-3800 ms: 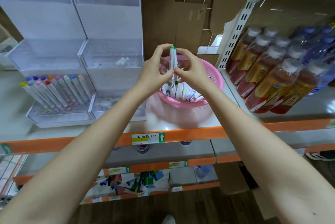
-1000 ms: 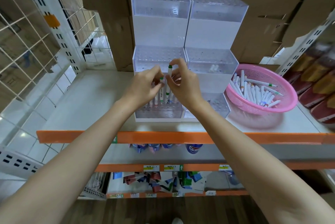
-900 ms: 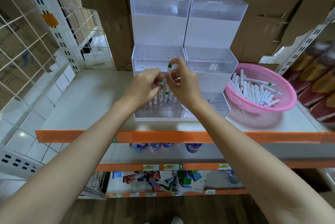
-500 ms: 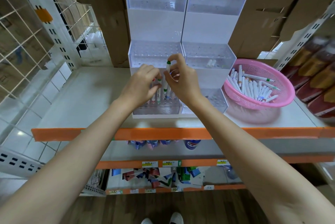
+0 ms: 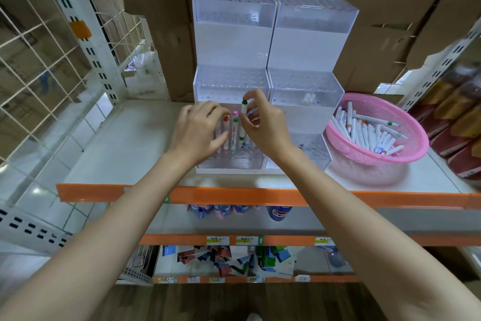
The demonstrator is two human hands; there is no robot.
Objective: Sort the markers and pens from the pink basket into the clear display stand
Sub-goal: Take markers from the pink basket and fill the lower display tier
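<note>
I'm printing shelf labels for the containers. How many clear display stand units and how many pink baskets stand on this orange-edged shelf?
Clear display stand units: 2, the left unit and the right unit, side by side
Pink basket: 1
Total: 3

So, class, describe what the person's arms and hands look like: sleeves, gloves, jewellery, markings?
The left arm and right arm are bare to the frame's edge, no sleeves. The left hand and right hand wear no gloves; no ring, watch or bracelet shows.
</note>
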